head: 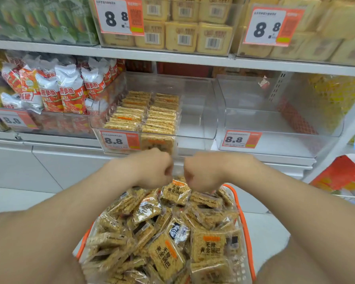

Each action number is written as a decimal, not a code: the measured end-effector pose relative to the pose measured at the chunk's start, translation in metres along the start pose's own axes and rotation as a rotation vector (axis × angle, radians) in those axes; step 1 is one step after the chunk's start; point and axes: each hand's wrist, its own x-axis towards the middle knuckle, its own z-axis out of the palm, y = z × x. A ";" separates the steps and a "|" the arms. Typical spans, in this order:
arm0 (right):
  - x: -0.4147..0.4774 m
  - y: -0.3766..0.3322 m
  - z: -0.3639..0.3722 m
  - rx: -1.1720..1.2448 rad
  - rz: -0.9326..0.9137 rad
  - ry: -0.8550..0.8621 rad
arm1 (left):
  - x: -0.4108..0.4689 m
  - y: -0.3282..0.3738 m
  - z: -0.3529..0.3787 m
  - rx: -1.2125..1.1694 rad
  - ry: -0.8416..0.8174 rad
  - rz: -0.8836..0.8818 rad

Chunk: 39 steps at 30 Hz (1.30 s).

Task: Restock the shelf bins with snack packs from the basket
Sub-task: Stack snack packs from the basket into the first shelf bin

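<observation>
An orange-rimmed basket (244,220) at the bottom centre is heaped with several clear-wrapped golden rice-crisp snack packs (166,257). My left hand (152,169) and my right hand (201,173) are side by side over the basket's far end, both with fingers curled tight and knuckles facing each other. They sit at the top corners of one upright snack pack (175,192); the fingertips are hidden. Straight ahead, a clear shelf bin (199,124) holds two rows of the same packs (143,113) on its left side, while its right side is bare.
To the right is a second clear bin (275,119), with nothing in it. A bin of red and silver snack bags (49,89) fills the left. The upper shelf carries yellow boxed packs (180,35). Price tags reading 8.8 (119,139) hang on the bin fronts.
</observation>
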 end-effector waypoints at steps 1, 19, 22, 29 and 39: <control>0.002 0.004 0.008 -0.042 0.009 -0.110 | 0.001 0.006 0.009 0.003 -0.069 0.028; 0.010 -0.020 0.036 -0.220 -0.087 -0.172 | 0.015 0.034 0.137 0.267 -0.540 0.127; 0.010 -0.015 0.031 -0.188 -0.078 -0.170 | 0.019 0.029 0.117 0.200 -0.514 0.089; 0.006 -0.004 0.011 -0.077 -0.130 -0.005 | 0.013 -0.008 0.024 -0.195 -0.304 0.001; 0.004 -0.003 -0.012 0.159 -0.199 0.184 | -0.015 -0.039 -0.037 -0.491 -0.205 -0.040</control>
